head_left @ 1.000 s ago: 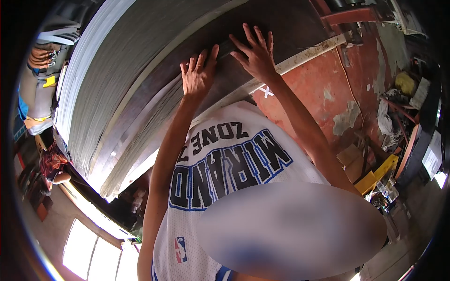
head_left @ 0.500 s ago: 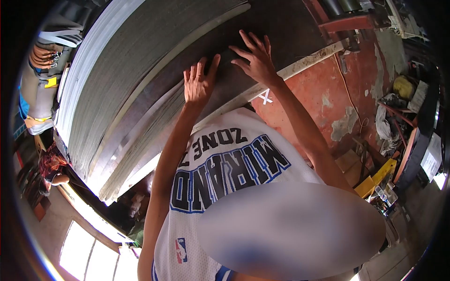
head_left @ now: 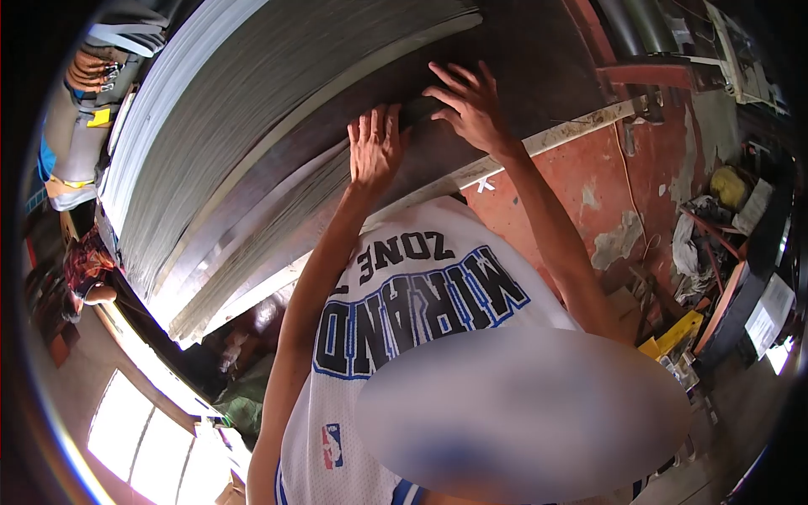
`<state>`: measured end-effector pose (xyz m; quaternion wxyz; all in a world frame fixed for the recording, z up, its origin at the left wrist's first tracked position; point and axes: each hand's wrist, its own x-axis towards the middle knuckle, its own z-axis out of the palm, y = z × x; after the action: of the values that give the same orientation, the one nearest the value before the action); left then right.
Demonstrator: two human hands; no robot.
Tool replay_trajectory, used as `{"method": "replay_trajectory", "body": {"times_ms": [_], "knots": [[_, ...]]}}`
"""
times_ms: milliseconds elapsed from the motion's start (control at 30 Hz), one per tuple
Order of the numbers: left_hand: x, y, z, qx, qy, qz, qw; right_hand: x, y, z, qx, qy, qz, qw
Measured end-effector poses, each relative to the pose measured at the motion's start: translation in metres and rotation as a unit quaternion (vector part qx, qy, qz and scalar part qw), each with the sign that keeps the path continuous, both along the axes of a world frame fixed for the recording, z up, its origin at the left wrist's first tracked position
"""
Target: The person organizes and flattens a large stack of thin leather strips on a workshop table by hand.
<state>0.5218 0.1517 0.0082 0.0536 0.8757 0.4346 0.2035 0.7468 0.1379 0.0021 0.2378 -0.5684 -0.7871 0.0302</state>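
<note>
My left hand [head_left: 376,151] lies on the edge area of a dark, smooth sheet [head_left: 539,50], fingers extended and close together, with nothing visible in its grip. To its right, my right hand [head_left: 473,109] rests on or just above the same dark surface, fingers spread and slightly bent. Left of my hands, a large stack of thin grey sheets [head_left: 219,126] fans out, with a pale strip [head_left: 370,63] among the layers. Whether my fingertips press on the sheet cannot be made out.
A pale ledge [head_left: 581,124] runs below the dark sheet, beside a peeling red wall [head_left: 555,189]. Clutter and a yellow object [head_left: 680,334] are at the right. Another person's patterned clothing [head_left: 87,261] shows at the far left.
My left hand's fingers have drawn together and its thumb is less visible. My right hand's fingers are somewhat more bent. The view has shifted slightly.
</note>
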Motion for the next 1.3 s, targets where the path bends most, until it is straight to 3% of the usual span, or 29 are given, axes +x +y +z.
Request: {"method": "replay_trajectory", "body": {"times_ms": [267, 333, 467, 733, 833, 967, 1167, 1300], "knots": [[-0.008, -0.004, 0.0, -0.022, 0.007, 0.004, 1.0, 0.002, 0.003, 0.007, -0.008, -0.001, -0.001, 1.0], [-0.022, -0.012, 0.001, 0.005, 0.089, 0.004, 0.996, 0.002, 0.003, 0.005, -0.002, -0.003, -0.007, 1.0], [-0.024, -0.019, 0.011, -0.008, 0.124, 0.01, 0.992, 0.002, 0.001, 0.0, -0.005, 0.008, -0.006, 1.0], [-0.003, -0.019, 0.014, -0.034, 0.059, -0.061, 0.996, 0.001, 0.004, -0.002, -0.001, 0.013, 0.005, 1.0], [-0.004, -0.016, 0.009, -0.021, 0.139, -0.048, 0.989, 0.002, 0.006, -0.002, -0.001, 0.016, 0.007, 1.0], [-0.023, -0.019, 0.008, -0.053, 0.104, -0.008, 0.993, 0.004, 0.006, 0.0, 0.0, 0.015, 0.016, 1.0], [-0.073, -0.036, -0.005, 0.008, 0.076, 0.037, 0.996, 0.002, 0.005, 0.0, -0.015, -0.003, 0.007, 1.0], [-0.069, -0.032, -0.004, 0.018, 0.088, 0.066, 0.994, 0.004, 0.006, 0.001, -0.012, -0.002, 0.011, 1.0]]}}
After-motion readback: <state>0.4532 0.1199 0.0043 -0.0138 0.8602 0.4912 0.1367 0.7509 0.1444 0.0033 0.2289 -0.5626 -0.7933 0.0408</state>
